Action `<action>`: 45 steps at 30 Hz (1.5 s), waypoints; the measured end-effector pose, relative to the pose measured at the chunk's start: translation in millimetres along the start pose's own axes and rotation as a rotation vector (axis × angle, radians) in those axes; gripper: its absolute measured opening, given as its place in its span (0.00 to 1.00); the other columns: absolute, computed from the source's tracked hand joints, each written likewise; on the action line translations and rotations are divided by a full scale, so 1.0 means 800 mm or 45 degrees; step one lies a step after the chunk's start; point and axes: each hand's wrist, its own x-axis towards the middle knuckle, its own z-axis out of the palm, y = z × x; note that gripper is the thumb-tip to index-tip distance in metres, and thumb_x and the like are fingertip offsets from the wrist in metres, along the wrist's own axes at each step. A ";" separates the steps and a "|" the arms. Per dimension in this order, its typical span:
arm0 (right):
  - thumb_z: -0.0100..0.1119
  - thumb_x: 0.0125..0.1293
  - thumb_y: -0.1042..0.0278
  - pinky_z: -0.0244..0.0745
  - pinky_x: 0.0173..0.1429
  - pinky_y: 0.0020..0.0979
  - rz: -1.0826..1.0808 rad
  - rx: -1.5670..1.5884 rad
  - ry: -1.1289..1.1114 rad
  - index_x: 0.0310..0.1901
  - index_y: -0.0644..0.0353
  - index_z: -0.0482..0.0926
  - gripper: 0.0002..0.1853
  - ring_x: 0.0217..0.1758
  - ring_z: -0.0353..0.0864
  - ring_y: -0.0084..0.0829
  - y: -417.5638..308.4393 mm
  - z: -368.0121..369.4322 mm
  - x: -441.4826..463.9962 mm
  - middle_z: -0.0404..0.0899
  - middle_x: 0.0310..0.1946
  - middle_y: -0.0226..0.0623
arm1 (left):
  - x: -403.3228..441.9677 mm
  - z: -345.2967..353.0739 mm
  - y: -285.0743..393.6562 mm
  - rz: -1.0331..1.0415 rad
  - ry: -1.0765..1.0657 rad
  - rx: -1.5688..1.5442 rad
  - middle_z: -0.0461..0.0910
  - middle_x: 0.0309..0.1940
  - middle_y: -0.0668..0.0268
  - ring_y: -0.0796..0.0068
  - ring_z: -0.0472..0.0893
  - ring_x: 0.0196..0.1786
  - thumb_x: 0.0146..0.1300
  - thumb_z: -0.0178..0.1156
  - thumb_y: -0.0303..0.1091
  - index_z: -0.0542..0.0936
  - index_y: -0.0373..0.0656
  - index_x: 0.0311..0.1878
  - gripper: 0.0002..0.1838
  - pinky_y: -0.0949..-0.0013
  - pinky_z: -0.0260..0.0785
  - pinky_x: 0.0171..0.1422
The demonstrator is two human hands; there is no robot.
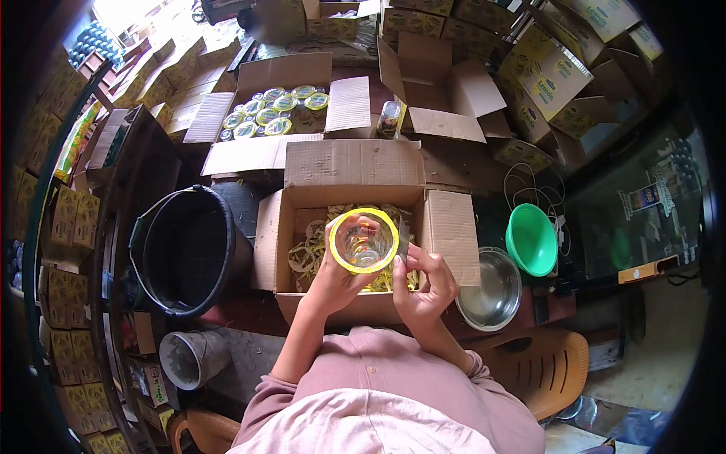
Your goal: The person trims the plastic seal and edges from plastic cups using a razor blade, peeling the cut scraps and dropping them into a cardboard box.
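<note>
A clear plastic jar (pixel 364 240) with a yellow rim is tilted so its round end faces me. My left hand (pixel 330 278) is wrapped round the jar's left side. At its right side, my right hand (pixel 425 284) pinches a small thin greyish piece that I cannot make out clearly. Both hands are over an open cardboard box (pixel 354 197) holding yellowish strips or scraps (pixel 308 250). Behind it, another open box (pixel 286 69) holds several jars with green and yellow lids (pixel 278 125).
A black bucket (pixel 187 253) stands at the left, a grey bucket (pixel 193 359) below it. At the right are a green bowl (pixel 532 239) and a clear basin (pixel 489 290). A lone jar (pixel 389 119) stands beside an open box (pixel 442 123). An orange chair (pixel 538 371) is lower right.
</note>
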 end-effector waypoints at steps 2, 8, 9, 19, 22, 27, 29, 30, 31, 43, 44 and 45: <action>0.62 0.46 0.82 0.73 0.28 0.23 -0.018 -0.017 0.016 0.38 0.63 0.78 0.14 0.22 0.77 0.24 -0.001 0.000 0.001 0.75 0.21 0.34 | -0.001 0.002 0.002 0.013 0.021 0.052 0.63 0.51 0.58 0.65 0.69 0.54 0.46 0.65 0.24 0.55 0.38 0.59 0.37 0.65 0.62 0.59; 0.61 0.45 0.82 0.72 0.27 0.24 -0.080 -0.058 0.023 0.38 0.62 0.78 0.15 0.21 0.75 0.25 0.003 0.001 0.000 0.75 0.22 0.34 | -0.002 0.001 0.004 0.044 -0.007 0.249 0.63 0.51 0.56 0.63 0.70 0.54 0.48 0.64 0.25 0.52 0.38 0.60 0.39 0.65 0.62 0.59; 0.61 0.45 0.82 0.72 0.27 0.24 -0.088 -0.077 0.031 0.38 0.62 0.78 0.15 0.21 0.75 0.25 0.002 0.001 0.001 0.75 0.22 0.34 | -0.003 0.001 0.004 0.038 -0.009 0.234 0.64 0.51 0.56 0.63 0.70 0.54 0.48 0.65 0.25 0.51 0.38 0.60 0.39 0.64 0.62 0.59; 0.60 0.44 0.83 0.72 0.29 0.26 -0.091 -0.097 0.001 0.38 0.62 0.78 0.16 0.23 0.76 0.27 0.001 -0.001 0.014 0.77 0.25 0.34 | -0.007 -0.002 0.002 -0.054 -0.105 0.181 0.65 0.52 0.54 0.61 0.69 0.55 0.47 0.66 0.29 0.50 0.39 0.59 0.41 0.63 0.60 0.61; 0.60 0.44 0.83 0.72 0.29 0.25 -0.099 -0.135 0.010 0.38 0.61 0.79 0.16 0.23 0.76 0.27 0.003 -0.001 0.015 0.77 0.24 0.34 | -0.006 -0.003 0.004 -0.040 -0.119 0.201 0.65 0.52 0.55 0.61 0.69 0.55 0.47 0.66 0.29 0.51 0.39 0.59 0.41 0.63 0.60 0.61; 0.60 0.44 0.84 0.72 0.29 0.25 -0.060 -0.088 -0.009 0.38 0.61 0.79 0.16 0.22 0.76 0.26 0.005 0.000 0.009 0.76 0.23 0.33 | -0.006 -0.004 0.003 -0.048 -0.099 0.242 0.64 0.52 0.55 0.61 0.69 0.56 0.46 0.67 0.29 0.51 0.38 0.60 0.41 0.63 0.60 0.61; 0.59 0.44 0.84 0.72 0.28 0.24 -0.051 -0.087 -0.004 0.39 0.61 0.79 0.16 0.22 0.76 0.25 0.006 0.000 0.009 0.76 0.22 0.33 | -0.006 -0.004 0.001 -0.058 -0.147 0.219 0.64 0.52 0.55 0.61 0.68 0.56 0.46 0.67 0.29 0.51 0.38 0.60 0.42 0.63 0.60 0.61; 0.59 0.44 0.83 0.72 0.28 0.24 -0.050 -0.097 -0.004 0.39 0.61 0.79 0.16 0.22 0.76 0.25 0.006 -0.001 0.012 0.76 0.22 0.33 | -0.007 -0.003 0.002 -0.035 -0.150 0.255 0.64 0.53 0.55 0.61 0.68 0.56 0.46 0.67 0.29 0.51 0.38 0.60 0.42 0.63 0.60 0.61; 0.60 0.45 0.83 0.72 0.28 0.24 -0.046 -0.108 -0.002 0.39 0.61 0.79 0.16 0.22 0.76 0.25 0.006 -0.002 0.014 0.76 0.22 0.33 | -0.008 0.000 0.005 -0.012 -0.156 0.290 0.63 0.53 0.55 0.61 0.68 0.57 0.46 0.67 0.29 0.51 0.38 0.60 0.42 0.63 0.60 0.62; 0.60 0.46 0.82 0.71 0.28 0.23 0.032 -0.016 0.029 0.38 0.62 0.79 0.14 0.21 0.76 0.24 0.008 -0.005 0.011 0.75 0.20 0.33 | -0.004 0.006 -0.007 -0.004 -0.067 0.045 0.60 0.50 0.58 0.64 0.69 0.54 0.46 0.65 0.26 0.55 0.37 0.59 0.38 0.65 0.62 0.60; 0.61 0.46 0.82 0.71 0.28 0.23 0.024 -0.007 0.029 0.38 0.62 0.79 0.14 0.21 0.76 0.24 0.007 -0.004 0.009 0.75 0.20 0.33 | -0.003 0.007 -0.009 0.000 -0.048 -0.004 0.60 0.50 0.59 0.64 0.69 0.54 0.46 0.65 0.26 0.55 0.36 0.58 0.37 0.65 0.62 0.59; 0.61 0.46 0.82 0.71 0.27 0.23 0.016 0.000 0.030 0.38 0.61 0.79 0.14 0.21 0.76 0.23 0.007 -0.004 0.006 0.75 0.20 0.33 | -0.003 0.007 -0.008 0.002 -0.046 0.010 0.59 0.50 0.59 0.64 0.69 0.54 0.46 0.65 0.25 0.55 0.37 0.58 0.37 0.65 0.62 0.59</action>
